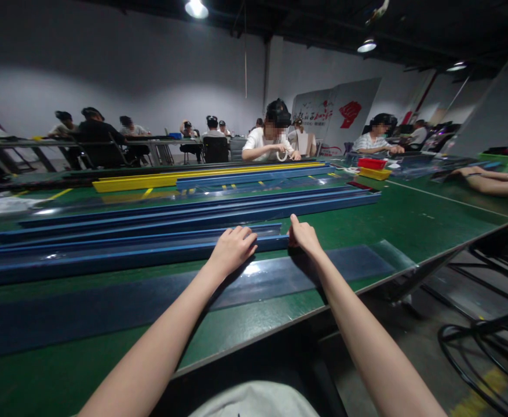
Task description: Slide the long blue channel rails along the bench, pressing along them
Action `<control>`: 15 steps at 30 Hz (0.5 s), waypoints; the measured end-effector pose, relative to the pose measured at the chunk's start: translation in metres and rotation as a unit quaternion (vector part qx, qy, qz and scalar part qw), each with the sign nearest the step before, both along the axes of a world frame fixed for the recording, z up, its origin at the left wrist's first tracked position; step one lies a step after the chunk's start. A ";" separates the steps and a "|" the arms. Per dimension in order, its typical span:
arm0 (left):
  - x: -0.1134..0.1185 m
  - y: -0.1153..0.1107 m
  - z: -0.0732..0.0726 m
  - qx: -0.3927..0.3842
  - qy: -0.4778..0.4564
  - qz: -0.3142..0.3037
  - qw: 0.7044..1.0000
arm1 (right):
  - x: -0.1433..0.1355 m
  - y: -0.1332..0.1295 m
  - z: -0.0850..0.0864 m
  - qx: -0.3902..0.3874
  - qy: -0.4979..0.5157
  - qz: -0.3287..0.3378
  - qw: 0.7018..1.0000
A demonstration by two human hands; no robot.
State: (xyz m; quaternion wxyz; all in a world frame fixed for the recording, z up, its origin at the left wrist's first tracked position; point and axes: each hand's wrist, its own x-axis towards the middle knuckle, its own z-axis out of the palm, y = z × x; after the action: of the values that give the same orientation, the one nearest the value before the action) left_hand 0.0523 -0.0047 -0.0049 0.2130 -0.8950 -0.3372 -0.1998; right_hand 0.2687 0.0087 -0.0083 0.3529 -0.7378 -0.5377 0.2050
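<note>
A long blue plastic channel (149, 252) with raised edges lies across the table in front of me. My left hand (234, 248) rests over it near its right end, fingers bent around the near edge. At the very end of the channel, my right hand (304, 237) has its fingers curled in and its thumb pointing up; the fingertips are partly hidden. Below both hands and forearms, a flat clear plastic strip (275, 280) lies along the table's near side.
More blue channels (201, 215) lie just beyond, with a yellow channel (149, 180) farther back. Red and yellow bins (374, 168) stand on the green table (431, 231) at right. Across it, a person (271, 142) holds a roll of tape. Another person's arms (497, 180) reach in from the right.
</note>
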 end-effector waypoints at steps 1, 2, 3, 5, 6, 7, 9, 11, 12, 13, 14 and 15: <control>-0.001 0.000 0.000 -0.001 0.003 0.001 1.000 | 0.000 -0.001 0.001 0.001 0.002 0.002 1.000; -0.001 0.000 0.001 -0.003 0.005 0.002 1.000 | 0.000 -0.001 0.002 0.002 0.005 0.004 1.000; -0.002 0.000 0.001 -0.006 0.006 0.004 1.000 | 0.000 -0.002 0.002 0.001 0.010 0.005 1.000; -0.002 0.000 0.003 -0.014 0.007 0.008 1.000 | 0.000 -0.003 0.002 -0.004 0.029 0.007 1.000; -0.002 0.000 0.003 -0.018 0.006 0.009 1.000 | 0.000 -0.002 0.002 -0.008 0.041 0.011 0.999; -0.002 0.000 0.004 -0.022 0.006 0.010 1.000 | 0.001 -0.002 0.001 -0.013 0.053 0.014 0.998; -0.002 0.000 0.004 -0.026 0.008 0.010 1.000 | 0.002 0.000 0.000 -0.026 0.064 0.023 0.997; -0.002 0.000 0.004 -0.027 0.011 0.011 1.000 | 0.004 0.004 0.001 -0.038 0.051 0.028 0.998; -0.002 0.000 0.004 -0.027 0.011 0.011 1.000 | 0.004 0.006 0.001 -0.039 0.038 0.029 0.998; -0.002 0.000 0.004 -0.026 0.009 0.012 1.000 | 0.004 0.008 0.002 -0.036 0.027 0.028 0.999; -0.002 0.000 0.004 -0.024 0.007 0.013 1.000 | 0.004 0.010 0.002 -0.031 0.023 0.024 0.999; -0.002 0.000 0.004 -0.022 0.005 0.013 1.000 | 0.004 0.012 0.003 -0.025 0.031 0.019 0.999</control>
State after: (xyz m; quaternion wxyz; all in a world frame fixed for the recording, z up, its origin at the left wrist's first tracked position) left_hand 0.0507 -0.0047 -0.0012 0.1975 -0.8961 -0.3520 -0.1846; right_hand 0.2723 0.0209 -0.0050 0.3468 -0.7296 -0.5351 0.2472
